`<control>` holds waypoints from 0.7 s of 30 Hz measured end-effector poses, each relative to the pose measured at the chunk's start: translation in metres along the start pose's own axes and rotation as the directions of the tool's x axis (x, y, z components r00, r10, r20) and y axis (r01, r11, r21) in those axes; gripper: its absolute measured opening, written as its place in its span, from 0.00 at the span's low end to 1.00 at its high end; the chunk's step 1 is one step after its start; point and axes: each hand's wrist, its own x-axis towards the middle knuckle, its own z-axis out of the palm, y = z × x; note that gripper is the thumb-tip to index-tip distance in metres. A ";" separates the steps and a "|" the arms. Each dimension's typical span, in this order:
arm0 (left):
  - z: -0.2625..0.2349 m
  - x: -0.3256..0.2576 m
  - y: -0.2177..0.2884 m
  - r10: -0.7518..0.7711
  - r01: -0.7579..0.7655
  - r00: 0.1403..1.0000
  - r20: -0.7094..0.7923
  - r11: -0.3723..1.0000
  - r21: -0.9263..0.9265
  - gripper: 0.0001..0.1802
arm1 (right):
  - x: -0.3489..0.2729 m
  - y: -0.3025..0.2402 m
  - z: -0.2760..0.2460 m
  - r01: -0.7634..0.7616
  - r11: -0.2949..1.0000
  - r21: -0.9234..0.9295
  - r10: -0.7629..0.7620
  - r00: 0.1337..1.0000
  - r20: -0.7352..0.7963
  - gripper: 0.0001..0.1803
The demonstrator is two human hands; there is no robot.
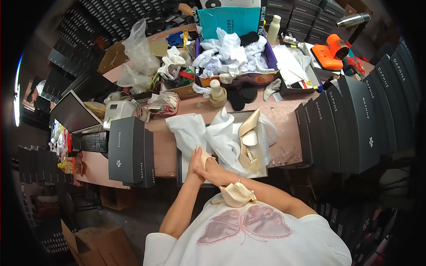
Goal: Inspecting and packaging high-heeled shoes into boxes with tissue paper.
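Close together over the front of an open shoe box [268, 170], my left hand [195, 167] and my right hand [214, 172] close around what looks like a beige shoe [205, 158]. Most of it is hidden by my fingers. White tissue paper [188, 131] spreads out from the box just beyond my hands. In the box's right side lies a beige high-heeled shoe [248, 128] with a white pad inside it. A beige bow-like piece [237, 194] shows below my right forearm, against my white shirt; what it belongs to is unclear.
Dark shoe boxes stand on the table at left [126, 150] and right [355, 128]. Behind are a cream bottle [217, 94], black round pieces [242, 96], a purple bin [270, 60] of crumpled paper and an orange tool [329, 53]. A monitor [75, 111] stands far left.
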 end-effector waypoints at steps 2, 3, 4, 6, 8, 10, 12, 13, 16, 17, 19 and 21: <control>0.006 -0.016 0.001 0.026 -0.026 0.999 -0.028 1.000 0.017 0.27 | -0.007 -0.003 0.012 0.151 0.989 -0.009 -0.149 0.967 -0.208 0.38; 0.009 -0.019 -0.001 0.040 -0.040 0.999 -0.035 0.999 0.026 0.27 | -0.011 -0.017 0.008 0.184 0.983 -0.007 -0.180 0.954 -0.240 0.38; 0.010 -0.018 -0.005 0.090 -0.090 0.996 0.006 0.996 -0.002 0.26 | -0.010 -0.030 -0.002 -0.004 0.998 0.059 0.011 0.993 -0.115 0.37; 0.012 -0.019 -0.019 0.183 -0.178 0.980 0.077 0.982 -0.061 0.26 | -0.009 -0.046 -0.025 -0.396 0.910 0.120 0.375 0.912 0.164 0.36; 0.012 -0.028 -0.020 0.159 -0.149 0.979 0.130 0.985 -0.085 0.27 | -0.018 -0.039 -0.017 -0.079 0.997 -0.003 0.079 0.994 -0.078 0.36; 0.015 -0.028 -0.019 0.145 -0.137 0.981 0.126 0.988 -0.072 0.28 | -0.031 -0.032 -0.013 0.111 0.989 -0.094 -0.124 0.980 -0.157 0.36; 0.016 -0.021 -0.016 0.162 -0.160 0.985 0.065 0.987 -0.031 0.31 | -0.045 -0.026 -0.021 0.202 0.974 -0.101 -0.212 0.972 -0.102 0.35; 0.012 -0.017 -0.014 0.133 -0.129 0.986 0.105 0.991 -0.048 0.31 | -0.057 -0.026 -0.025 0.115 0.989 0.094 -0.109 0.992 -0.067 0.34; 0.005 -0.019 -0.019 0.072 -0.053 0.977 0.200 0.993 -0.102 0.34 | -0.094 -0.026 -0.052 -0.294 0.737 0.609 0.239 0.956 0.172 0.28; 0.015 -0.024 -0.017 0.076 -0.041 0.973 0.219 0.986 -0.161 0.35 | -0.098 -0.017 -0.071 -0.449 0.524 0.724 0.380 0.884 0.273 0.25; 0.032 -0.035 -0.005 0.113 -0.041 0.965 0.237 0.957 -0.288 0.37 | -0.091 0.005 -0.106 -0.346 0.930 -0.122 0.336 0.937 -0.092 0.18; 0.029 -0.044 -0.014 0.068 0.025 0.955 0.289 0.952 -0.306 0.39 | -0.076 0.049 -0.127 -0.197 0.528 -0.826 -0.203 0.915 -0.348 0.11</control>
